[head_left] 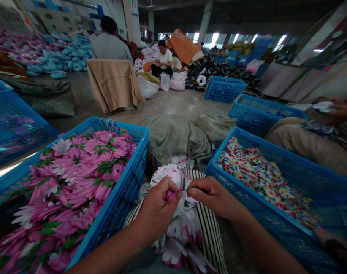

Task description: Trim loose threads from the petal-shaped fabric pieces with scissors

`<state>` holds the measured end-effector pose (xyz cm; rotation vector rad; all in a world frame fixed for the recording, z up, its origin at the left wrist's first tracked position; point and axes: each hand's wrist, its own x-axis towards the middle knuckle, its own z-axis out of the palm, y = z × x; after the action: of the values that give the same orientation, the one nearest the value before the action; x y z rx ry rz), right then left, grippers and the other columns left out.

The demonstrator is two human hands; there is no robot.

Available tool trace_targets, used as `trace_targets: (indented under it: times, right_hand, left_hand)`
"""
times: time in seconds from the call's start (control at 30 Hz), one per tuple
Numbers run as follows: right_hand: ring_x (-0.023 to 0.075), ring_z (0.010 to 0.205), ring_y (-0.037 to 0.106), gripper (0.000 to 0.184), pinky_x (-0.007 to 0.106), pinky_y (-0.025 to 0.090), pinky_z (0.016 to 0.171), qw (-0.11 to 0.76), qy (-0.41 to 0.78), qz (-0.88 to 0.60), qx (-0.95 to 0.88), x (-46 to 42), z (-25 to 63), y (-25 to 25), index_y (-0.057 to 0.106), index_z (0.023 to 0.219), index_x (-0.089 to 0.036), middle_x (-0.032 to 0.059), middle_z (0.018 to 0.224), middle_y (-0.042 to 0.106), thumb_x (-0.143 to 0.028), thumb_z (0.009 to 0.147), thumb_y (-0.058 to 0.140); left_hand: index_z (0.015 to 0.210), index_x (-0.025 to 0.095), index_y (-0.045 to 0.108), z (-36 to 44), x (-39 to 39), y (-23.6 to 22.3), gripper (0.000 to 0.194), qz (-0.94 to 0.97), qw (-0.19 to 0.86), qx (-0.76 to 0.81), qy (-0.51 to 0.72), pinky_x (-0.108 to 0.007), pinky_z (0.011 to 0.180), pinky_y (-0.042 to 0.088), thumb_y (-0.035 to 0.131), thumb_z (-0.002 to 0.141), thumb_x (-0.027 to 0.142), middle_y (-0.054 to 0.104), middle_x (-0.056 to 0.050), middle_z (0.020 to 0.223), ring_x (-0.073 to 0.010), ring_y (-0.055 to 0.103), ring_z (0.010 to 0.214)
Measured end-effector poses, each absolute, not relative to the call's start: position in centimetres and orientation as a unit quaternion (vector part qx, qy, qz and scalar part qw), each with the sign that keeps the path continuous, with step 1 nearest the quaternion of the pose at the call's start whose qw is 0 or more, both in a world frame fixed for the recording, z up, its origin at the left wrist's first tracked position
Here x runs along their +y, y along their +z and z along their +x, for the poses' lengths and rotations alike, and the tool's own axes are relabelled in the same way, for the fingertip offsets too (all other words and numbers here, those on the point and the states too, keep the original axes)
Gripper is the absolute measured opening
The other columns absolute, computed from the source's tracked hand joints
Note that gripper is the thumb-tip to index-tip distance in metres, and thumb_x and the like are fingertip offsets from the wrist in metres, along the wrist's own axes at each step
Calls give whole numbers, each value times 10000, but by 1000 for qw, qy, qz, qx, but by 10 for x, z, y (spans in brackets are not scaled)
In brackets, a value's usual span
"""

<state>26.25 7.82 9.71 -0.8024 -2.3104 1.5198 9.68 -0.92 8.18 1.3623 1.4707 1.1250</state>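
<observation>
The left grip (158, 211) is curled shut on a pink floral cloth (173, 179), with a thin pink strip showing at the thumb. The right grip (216, 196) pinches close beside it, though what it holds is too small to tell. The cloth looks light, soft and limp, easiest taken by a gathered fold. It lies over a striped cloth (209, 228) across the lap, between two blue plastic crates (124, 190).

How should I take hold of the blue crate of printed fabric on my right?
Probably grip the top rim of the blue plastic crate along its near long side, coming from above with your right hand. That straight rim lies closest to the hand and stands above the printed fabric inside.
</observation>
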Motion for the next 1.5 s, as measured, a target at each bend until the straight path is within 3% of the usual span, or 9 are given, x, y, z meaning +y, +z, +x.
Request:
trace_targets:
  times: [0.2,0.63,1.33,1.4,1.5]
  right_hand:
    - [112,584,386,458,221,313,523,199,552,-293,-755,75,260,93,557,684,-135,-4,605,437,-539,836,406]
    - [95,542,340,415,219,268,496,125,589,-279,-748,79,265,94,537,641,-132,-23,566,386,-494,827,458]
    - [86,517,294,423,220,231,474,100,580,-264,-764,81,269,96,502,590,-139,-34,536,341,-487,827,458]
    - [83,506,285,434,220,221,466,118,578,-270,-761,82,271,98,493,572,-139,-36,527,335,-492,822,463]
    - [79,473,257,433,221,199,450,214,575,-316,-724,84,273,94,531,636,-140,-49,507,310,-524,819,449]
  left_hand:
    - [722,192,458,97,-8,80,174,518,427,581,461,-222,541,318,480,812,339,446,39,615,-114,410,580]
    - [719,194,452,98,-10,79,184,539,421,585,437,-218,526,296,470,818,348,390,54,582,-106,358,551]
    - [709,196,446,101,-8,82,162,559,426,579,413,-210,483,261,474,811,319,359,69,551,-95,326,515]
    - [705,195,446,102,-8,83,160,551,431,580,418,-208,481,262,475,808,314,352,70,545,-94,324,512]
    - [696,190,447,102,-7,86,154,523,439,585,438,-203,487,276,486,797,300,371,66,557,-92,337,520]
